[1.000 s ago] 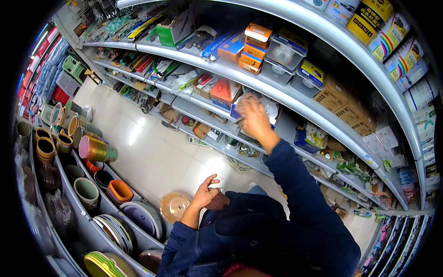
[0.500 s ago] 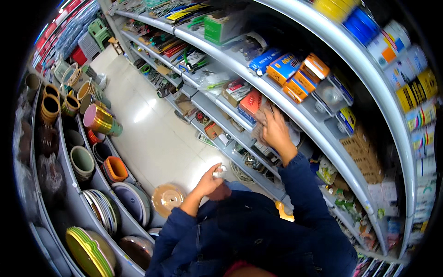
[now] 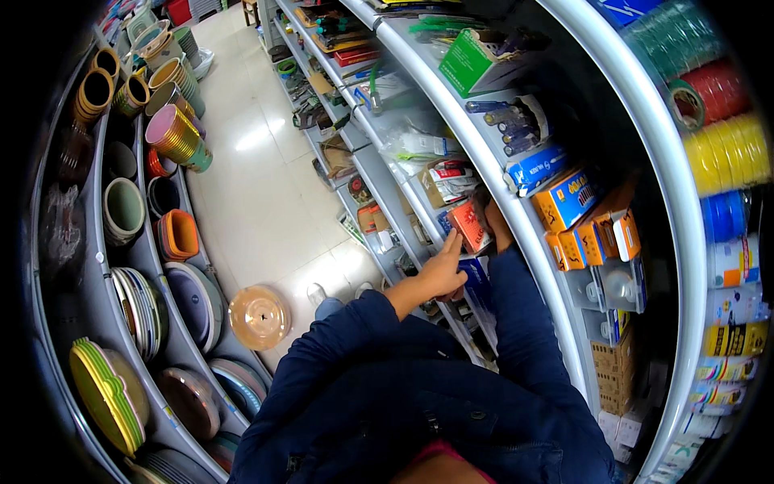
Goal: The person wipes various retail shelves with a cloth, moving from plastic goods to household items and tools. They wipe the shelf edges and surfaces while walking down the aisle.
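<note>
My left hand (image 3: 442, 273) reaches across to the shelf on the right, its index finger stretched out against the near edge of a small red box (image 3: 469, 226). Its lower fingers are partly hidden beneath the hand. My right hand (image 3: 497, 226) is on the far side of that box, under the upper shelf's rim, with its fingers in shadow and mostly hidden. The red box lies tilted on the middle shelf. Beside it are a dark blue box (image 3: 477, 278) and several red-and-white packets (image 3: 450, 179).
The upper shelf's grey rim (image 3: 516, 210) runs close above my right forearm. It bears orange boxes (image 3: 592, 242), a blue box (image 3: 536, 168) and a green box (image 3: 476, 63). Plant pots (image 3: 123, 208) and saucers (image 3: 105, 395) fill the left racks. A clear round dish (image 3: 259, 317) is near my feet.
My left hand has moved up and right from near my body to the red box. My right hand has gone deeper under the upper shelf. The view has shifted toward the right shelves.
</note>
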The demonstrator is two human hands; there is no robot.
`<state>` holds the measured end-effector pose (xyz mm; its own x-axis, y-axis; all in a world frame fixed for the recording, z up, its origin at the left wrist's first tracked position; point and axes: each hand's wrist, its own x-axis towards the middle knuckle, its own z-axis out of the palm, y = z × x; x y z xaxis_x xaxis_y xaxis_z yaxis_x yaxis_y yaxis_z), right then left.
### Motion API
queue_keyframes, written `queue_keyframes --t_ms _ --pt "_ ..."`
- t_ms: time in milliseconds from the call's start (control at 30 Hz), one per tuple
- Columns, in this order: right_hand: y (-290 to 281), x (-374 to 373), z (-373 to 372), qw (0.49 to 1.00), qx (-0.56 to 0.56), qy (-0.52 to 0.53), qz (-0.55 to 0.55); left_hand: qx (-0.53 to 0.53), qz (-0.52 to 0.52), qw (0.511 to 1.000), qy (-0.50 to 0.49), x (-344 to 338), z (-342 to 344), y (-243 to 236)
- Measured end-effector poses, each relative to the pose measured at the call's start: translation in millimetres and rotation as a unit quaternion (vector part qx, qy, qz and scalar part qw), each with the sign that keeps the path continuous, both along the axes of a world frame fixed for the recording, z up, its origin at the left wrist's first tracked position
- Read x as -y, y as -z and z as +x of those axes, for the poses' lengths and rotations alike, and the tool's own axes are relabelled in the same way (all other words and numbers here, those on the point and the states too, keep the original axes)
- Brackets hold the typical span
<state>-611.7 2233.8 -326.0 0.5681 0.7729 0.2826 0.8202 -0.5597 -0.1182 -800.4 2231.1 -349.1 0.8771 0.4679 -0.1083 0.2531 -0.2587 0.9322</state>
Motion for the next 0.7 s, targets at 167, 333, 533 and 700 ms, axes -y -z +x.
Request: queue_keyframes --t_ms 167,333,533,700 --pt "-69 -2 -74 0.973 -0.126 -0.101 -0.164 -0.066 0.052 0.996 0.032 3 1 -1" --pt "-61 -12 -96 0.941 -0.215 -0.260 -0.024 -0.038 0.085 0.987 0.127 -7 -14 24" --pt "10 -34 -134 0.984 -0.121 -0.131 0.020 -0.200 0.025 0.974 0.101 -62 -66 58" --pt "81 -53 -139 0.989 -0.091 0.036 -0.112 -0.134 0.030 0.990 0.004 -101 -116 86"
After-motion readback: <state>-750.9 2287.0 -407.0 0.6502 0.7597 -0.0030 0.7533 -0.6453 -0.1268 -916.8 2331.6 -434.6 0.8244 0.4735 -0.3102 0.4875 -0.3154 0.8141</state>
